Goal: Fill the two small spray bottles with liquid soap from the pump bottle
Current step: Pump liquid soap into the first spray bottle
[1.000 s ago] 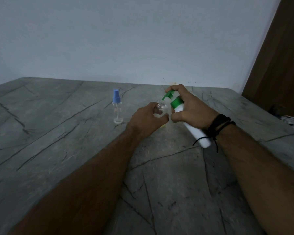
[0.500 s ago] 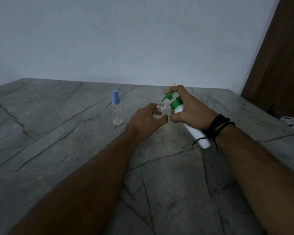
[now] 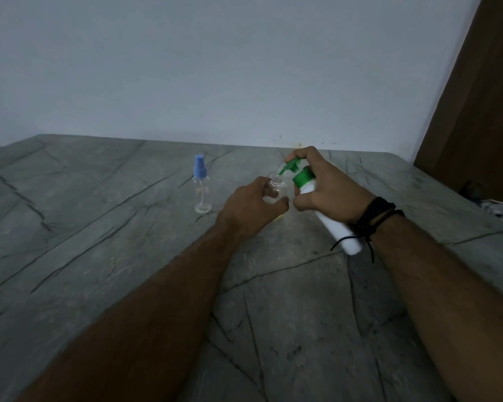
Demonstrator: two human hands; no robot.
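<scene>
My left hand curls around a small clear plastic spray bottle with its cap off, fingers and thumb wrapped about its round body, holding it upright above the grey veined stone surface with the threaded neck open at the top. My right hand grips a white plastic pump bottle with a green collar and green pump head, tilted so its base points near and to the right and its top leans far and left; my forefinger rests on top of the green pump head, and the green nozzle tip sits right over the open neck of the clear bottle. A bit of yellow shows on the surface just under my left hand; I cannot tell what it is. A black cord bracelet circles my right wrist. Left of both hands, standing apart on the surface, is a second small clear spray bottle with a blue sprayer top, upright. Beyond the far edge is a pale wall, and a brown wooden panel stands at the right
</scene>
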